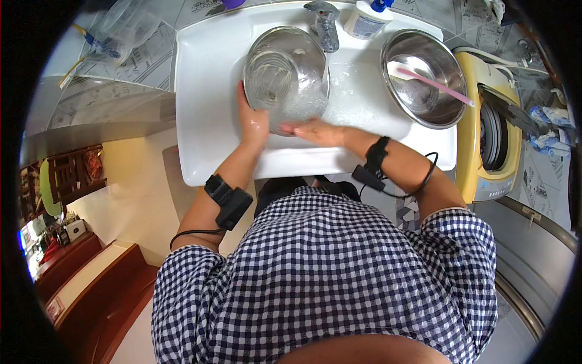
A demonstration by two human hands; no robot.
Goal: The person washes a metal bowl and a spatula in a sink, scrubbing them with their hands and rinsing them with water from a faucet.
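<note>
A shiny metal bowl (267, 51) stands tilted in the white sink, under the grey faucet (327, 30). Water splashes and froths at its near right side. My left hand (253, 123) grips the bowl's near left rim, its fingers partly hidden by the bowl. At the near rim lies my right hand (315, 131), fingers stretched out flat and pointing left, touching the bowl's wet edge. A second metal bowl (393, 100) sits at the sink's right side, with a pink-handled spatula (438, 88) resting in it.
The white sink (206, 139) spans the space before me. A white bottle with a blue pump (366, 23) stands on its far edge. To the right is a yellow washing machine (470, 136) with its lid raised. A clear plastic container (130, 27) lies far left.
</note>
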